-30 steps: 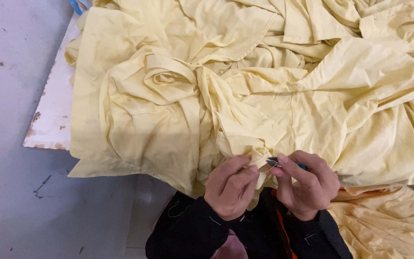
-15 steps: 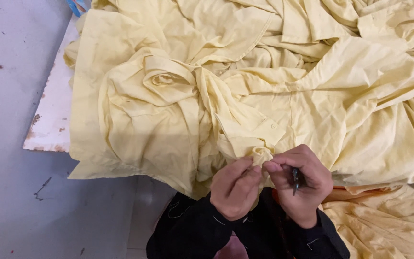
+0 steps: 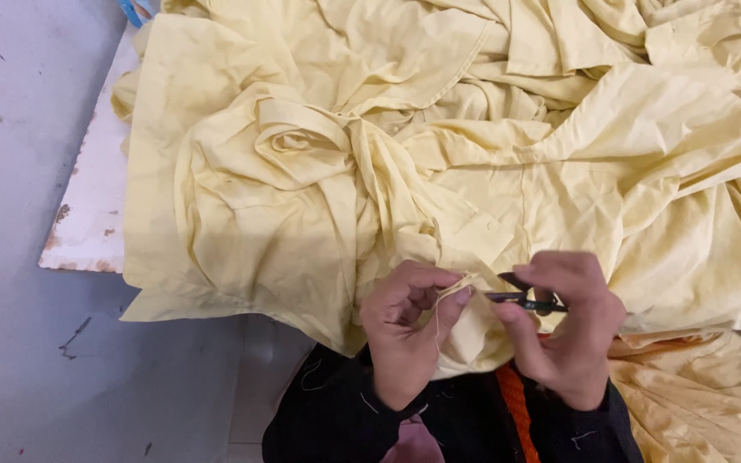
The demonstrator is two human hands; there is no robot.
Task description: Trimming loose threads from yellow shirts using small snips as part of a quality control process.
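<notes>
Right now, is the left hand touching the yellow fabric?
Touching. The head view shows the left hand pinching a small fold of the yellow fabric between thumb and fingers, with no gap visible.

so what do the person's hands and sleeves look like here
Both hands, left hand and right hand, are bare: no gloves, and no rings show. The wrists run into black sleeves flecked with loose pale threads. An orange strip shows between the arms.

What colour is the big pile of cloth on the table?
The cloth is pale yellow all over, plain with no pattern. The head view shows it.
</notes>
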